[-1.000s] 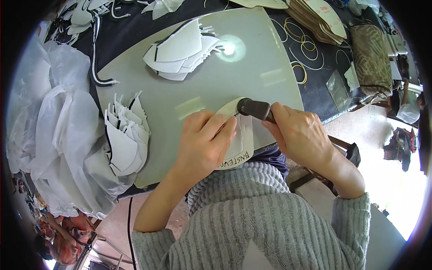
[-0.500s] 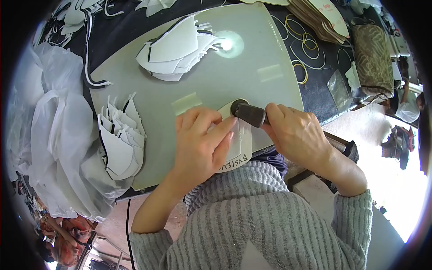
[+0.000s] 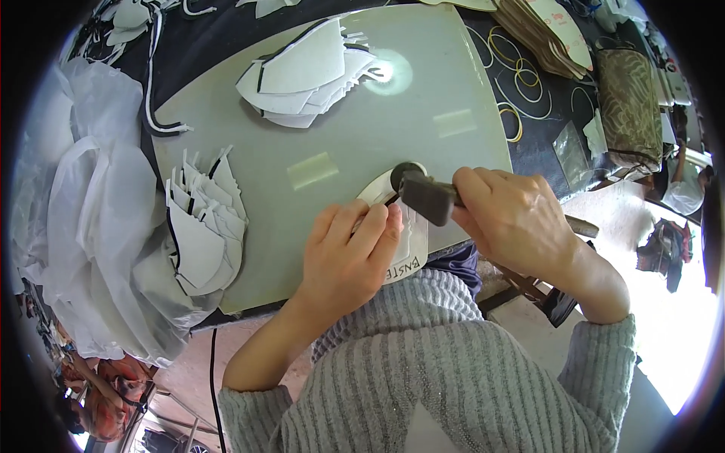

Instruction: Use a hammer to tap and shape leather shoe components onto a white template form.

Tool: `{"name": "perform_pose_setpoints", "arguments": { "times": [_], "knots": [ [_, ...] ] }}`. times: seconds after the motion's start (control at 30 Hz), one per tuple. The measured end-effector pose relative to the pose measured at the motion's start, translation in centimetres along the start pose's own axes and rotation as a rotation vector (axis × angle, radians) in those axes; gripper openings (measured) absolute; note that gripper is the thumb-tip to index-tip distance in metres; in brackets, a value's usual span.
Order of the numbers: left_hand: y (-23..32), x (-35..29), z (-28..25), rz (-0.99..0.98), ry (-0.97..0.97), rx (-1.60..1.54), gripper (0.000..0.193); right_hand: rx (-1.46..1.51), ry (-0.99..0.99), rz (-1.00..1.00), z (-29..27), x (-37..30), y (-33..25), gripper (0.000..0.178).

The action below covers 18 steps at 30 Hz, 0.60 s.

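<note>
My right hand [image 3: 517, 219] is wrapped round the handle of a hammer [image 3: 427, 198]. Its dark head hangs over the far end of a cream, rounded board [image 3: 411, 264] with black writing, near the table edge in front of me. On that board lies a white cut piece [image 3: 402, 245] with a jagged side, partly hidden by my fingers. A short dark strip shows at its far edge. My left hand [image 3: 347, 253] has its fingers bunched, the tips pressing on the piece at this strip, just left of the hammer head.
A pile of white, black-edged pieces [image 3: 302, 75] lies at the far side of the grey-green work surface [image 3: 362, 143]. Another pile [image 3: 200, 241] stands at the left beside a translucent plastic bag [image 3: 98, 211]. Cord rings [image 3: 517, 75], stacked brown boards [image 3: 540, 38] and a patterned roll [image 3: 628, 106] lie far right.
The hammer head has tilted and come nearer to me, with my right hand a little farther right. My left hand has shifted slightly right and nearer, its fingers more curled.
</note>
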<state>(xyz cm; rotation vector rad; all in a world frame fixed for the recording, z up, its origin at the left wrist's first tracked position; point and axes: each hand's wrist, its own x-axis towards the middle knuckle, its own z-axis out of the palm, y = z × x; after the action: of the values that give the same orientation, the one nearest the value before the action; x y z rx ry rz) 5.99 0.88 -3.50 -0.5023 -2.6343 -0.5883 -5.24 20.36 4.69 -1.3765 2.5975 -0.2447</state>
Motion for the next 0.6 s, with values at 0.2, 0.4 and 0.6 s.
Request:
{"name": "perform_pose_setpoints", "arguments": {
  "times": [0.2,0.4,0.6],
  "knots": [
    [0.2,-0.1,-0.2,-0.202,0.058,-0.149,0.033,-0.060,-0.141,-0.006,0.4,-0.7,0.5,0.030],
    [0.4,-0.6,0.0,-0.071,0.034,-0.075,0.029,-0.046,-0.169,-0.058,-0.4,-0.4,1.1,0.030],
    [0.4,-0.7,0.3,0.007,0.068,-0.076,0.024,0.025,-0.026,-0.103,-0.4,-0.3,0.7,0.032]
  ]
}}
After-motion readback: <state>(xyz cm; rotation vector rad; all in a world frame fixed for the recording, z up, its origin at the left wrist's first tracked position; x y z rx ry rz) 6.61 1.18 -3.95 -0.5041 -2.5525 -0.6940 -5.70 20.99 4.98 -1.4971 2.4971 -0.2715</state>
